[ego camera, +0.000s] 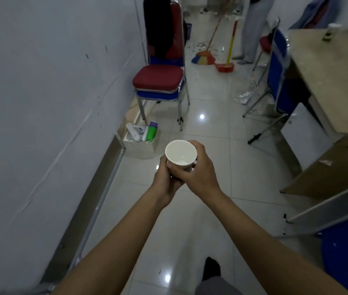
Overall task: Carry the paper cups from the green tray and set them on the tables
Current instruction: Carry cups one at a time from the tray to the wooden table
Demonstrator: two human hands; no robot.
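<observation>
A person's left hand (166,180) and right hand (201,173) both clasp the lower wall of an upright paper cup (181,154), likely light and easily crushed, with a table (326,86) at two o'clock

We see open floor (207,145) ahead, between the stacked chairs (158,81) left and the desk (328,81) right; the far clutter looks blurred.

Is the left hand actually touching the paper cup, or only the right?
Touching. The head view shows the left hand with its thumb on the near wall of the paper cup; the right hand wraps the other side.
</observation>
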